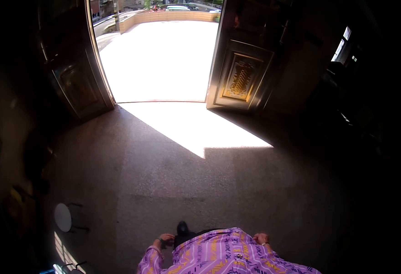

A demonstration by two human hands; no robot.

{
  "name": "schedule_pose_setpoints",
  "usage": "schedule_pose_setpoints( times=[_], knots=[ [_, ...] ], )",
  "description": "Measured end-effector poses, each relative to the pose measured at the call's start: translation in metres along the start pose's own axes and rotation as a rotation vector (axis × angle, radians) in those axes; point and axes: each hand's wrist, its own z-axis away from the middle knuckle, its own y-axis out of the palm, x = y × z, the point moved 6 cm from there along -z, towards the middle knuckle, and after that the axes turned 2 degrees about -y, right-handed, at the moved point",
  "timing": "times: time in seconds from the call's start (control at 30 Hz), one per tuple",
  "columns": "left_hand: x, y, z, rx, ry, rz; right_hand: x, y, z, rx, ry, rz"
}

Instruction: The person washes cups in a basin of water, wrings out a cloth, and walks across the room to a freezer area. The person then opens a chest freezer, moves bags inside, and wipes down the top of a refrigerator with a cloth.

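Observation:
My left hand [166, 239] hangs low beside my hip, close to my dark trousers [181, 238]. Something dark is around that wrist. Its fingers are small and dim here, so their pose is unclear. On the other side of my purple patterned shirt [223, 251], my right hand [261, 238] is down by my waist with its fingers curled in. Whatever may be inside the curl is hidden. One dark shoe [182, 228] shows ahead of me on the speckled floor [177, 178].
Ahead, a doorway stands between two dark door leaves, the right one [240, 80] with a gold ornate panel. Bright sunlit paving [159, 59] and a low wall [173, 17] lie outside. A white-topped stool [63, 217] is at left. Both sides are in deep shadow.

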Motion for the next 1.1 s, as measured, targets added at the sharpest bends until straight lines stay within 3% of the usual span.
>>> schedule_pose_setpoints(
  times=[0.03, 0.07, 0.13, 0.23, 0.37, 0.47, 0.57, 0.83, 1.1],
  knots=[
    [0.008, -0.015, 0.005, -0.282, -0.164, 0.098, -0.003, -0.001, -0.005, 0.009, -0.011, -0.01],
    [0.011, -0.018, 0.004, -0.286, -0.167, 0.092, -0.006, -0.001, -0.007, 0.018, -0.02, -0.019],
    [0.026, -0.044, 0.003, -0.567, -0.109, 0.133, -0.01, 0.001, -0.007, 0.02, -0.006, -0.027],
    [0.009, -0.035, 0.02, -0.732, -0.112, 0.102, -0.005, 0.004, -0.001, 0.007, -0.012, -0.018],
    [-0.007, -0.02, 0.029, -0.753, -0.124, 0.115, -0.001, 0.011, -0.002, 0.01, -0.093, 0.045],
    [-0.019, -0.013, 0.03, -0.745, -0.13, 0.011, -0.005, 0.016, -0.011, 0.106, -0.02, 0.042],
    [-0.03, -0.015, 0.028, -0.799, -0.097, -0.145, -0.012, 0.014, -0.015, 0.022, -0.005, -0.109],
    [-0.029, -0.041, 0.009, -1.006, -0.1, -0.403, -0.022, 0.014, -0.013, 0.022, 0.0, -0.095],
    [-0.028, -0.041, 0.007, -1.019, -0.071, -0.365, -0.027, 0.011, 0.001, -0.01, -0.03, -0.039]
  ],
)
